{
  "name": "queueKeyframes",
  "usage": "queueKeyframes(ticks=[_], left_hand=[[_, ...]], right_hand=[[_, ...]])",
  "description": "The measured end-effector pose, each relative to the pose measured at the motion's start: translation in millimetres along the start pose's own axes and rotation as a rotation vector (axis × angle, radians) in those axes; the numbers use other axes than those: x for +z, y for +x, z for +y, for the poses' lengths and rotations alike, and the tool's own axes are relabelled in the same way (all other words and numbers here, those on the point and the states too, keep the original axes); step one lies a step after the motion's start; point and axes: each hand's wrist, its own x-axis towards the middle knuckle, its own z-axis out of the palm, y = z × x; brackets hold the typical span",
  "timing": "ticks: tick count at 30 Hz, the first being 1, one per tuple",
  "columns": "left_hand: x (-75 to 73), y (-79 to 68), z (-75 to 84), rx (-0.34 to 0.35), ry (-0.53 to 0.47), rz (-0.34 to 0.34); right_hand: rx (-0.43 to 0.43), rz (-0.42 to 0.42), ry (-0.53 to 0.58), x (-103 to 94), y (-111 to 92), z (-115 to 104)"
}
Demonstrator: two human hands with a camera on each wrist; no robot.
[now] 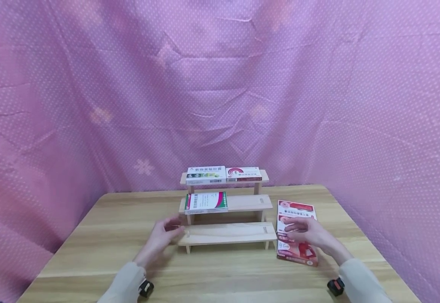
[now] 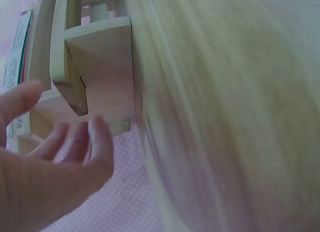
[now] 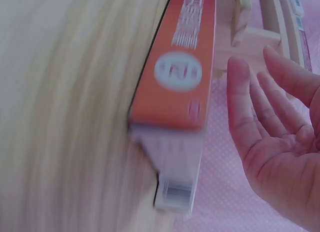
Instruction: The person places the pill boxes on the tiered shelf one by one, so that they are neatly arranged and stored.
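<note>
A three-step wooden display stand (image 1: 227, 234) stands mid-table. Beside the left end of its lowest board is my left hand (image 1: 162, 234), fingers loosely bent and holding nothing; whether a fingertip touches the wood I cannot tell. In the left wrist view, thumb and fingers of that hand (image 2: 60, 174) spread near the stand's end (image 2: 102, 47). Over the medicine boxes at right hovers my right hand (image 1: 312, 234), partly covering them. A red medicine box (image 1: 295, 249) lies in front, a red-and-white box (image 1: 299, 206) behind. The right wrist view shows the right hand (image 3: 282, 137) empty, apart from the orange-red box side (image 3: 170, 92).
On the top step lie a white-and-green medicine box (image 1: 206, 175) and a white-and-red one (image 1: 244, 174). The middle step carries a white, green and magenta box (image 1: 206, 202) at its left. A pink dotted cloth (image 1: 220, 84) hangs around the wooden table (image 1: 129, 210).
</note>
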Motion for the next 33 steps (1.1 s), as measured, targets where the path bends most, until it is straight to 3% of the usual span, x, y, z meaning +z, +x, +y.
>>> queueKeyframes(ticks=[5,11,16,27,33], left_hand=[[0.8,-5.0,-6.6,-0.041,0.029,-0.028],[-0.4,-4.0,-7.0,-0.049,-0.047,-0.074],[-3.4,-1.0,-5.6,-0.065,-0.085,-0.137],[-2.0,2.5,-7.2,-0.071,-0.039,-0.094],[-3.0,3.6,-6.2,-0.066,-0.045,-0.106]], right_hand=[[0.01,-0.003,-0.031,-9.4,-13.1,3.9],[0.016,-0.007,-0.162,-21.5,-23.7,7.4],[0.028,-0.031,-0.2,-29.1,-29.5,10.8],[-0.003,-0.077,-0.346,-28.5,-38.8,9.2],[-0.094,-0.094,-0.455,-26.4,-38.7,12.2]])
